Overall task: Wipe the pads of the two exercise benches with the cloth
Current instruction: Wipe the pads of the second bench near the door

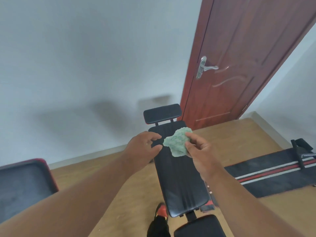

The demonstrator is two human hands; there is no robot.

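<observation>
While both bare arms reach out over the black exercise bench (181, 177), a crumpled pale-green cloth (177, 142) is held in the air above the far half of its long pad. The right hand (200, 151) pinches the cloth's right edge between thumb and fingers; the left hand (145, 145) hangs just left of the cloth with thumb and fingers loosely parted, their tips close to the fabric, though whether they touch it cannot be told.

The bench's long axis runs from the wearer away toward the white wall (77, 65), leaning slightly leftward as it recedes. Its small headrest pad (162, 113) stands at the far end, raised on two short posts, and a separate rounded seat pad (198, 226) shows at the near end. The two forearms cross the view on either side of the long pad and the right one covers part of its right edge.

To the left of the bench, well apart from it, a second dark pad with a red rim (22, 189) fills the lower left corner. To the bench's right, a black mat with red and white stripes (273, 171) lies on the wooden floor (136, 194), a black metal frame (299, 151) standing on its far end. Beyond the headrest and to its right, a reddish-brown door (239, 65) with a silver lever handle (205, 67) stands tilted in the view. Near the bench's near left corner, a red-and-black shoe (161, 211) rests on the floor.
</observation>
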